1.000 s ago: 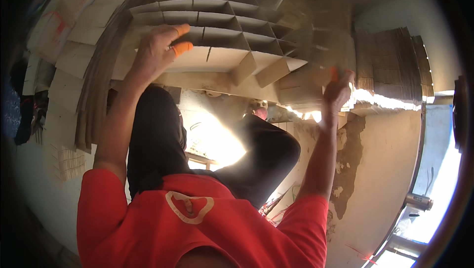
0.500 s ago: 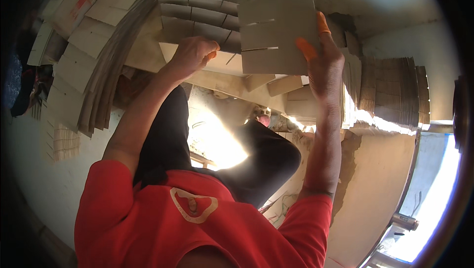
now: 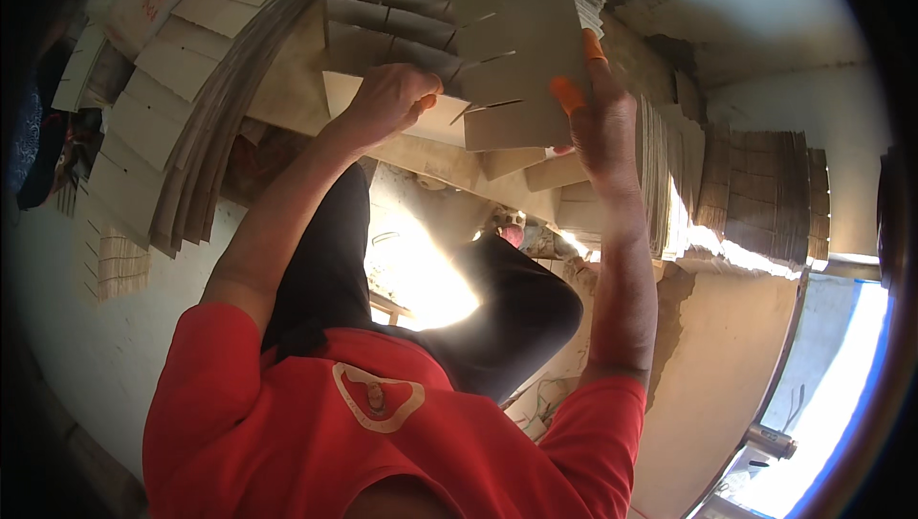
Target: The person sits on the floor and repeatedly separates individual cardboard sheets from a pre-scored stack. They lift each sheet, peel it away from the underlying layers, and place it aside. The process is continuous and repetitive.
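My right hand (image 3: 609,132), with orange covers on its thumb and a finger, grips the right edge of a grey cardboard sheet (image 3: 521,45) with several slots cut in from its left side. The sheet is raised and tilted over the bench. My left hand (image 3: 394,103) is closed, an orange cover showing at its fingertips. It is at the near side of a row of upright slotted cardboard strips (image 3: 387,45), and whatever its fingers hold is hidden. The nearest strip (image 3: 344,93) has a paler face, partly behind this hand.
Stacks of slotted cardboard (image 3: 201,136) lean along the left. More stacked cardboard (image 3: 765,194) stands at the right, beside the wall. A wooden bench edge (image 3: 440,163) runs in front of my knees. Bright sunlight falls on the floor (image 3: 416,265) between my legs.
The cardboard sheet and my right hand have shifted left, and the sheet is more tilted. My left hand has moved slightly right, still closed.
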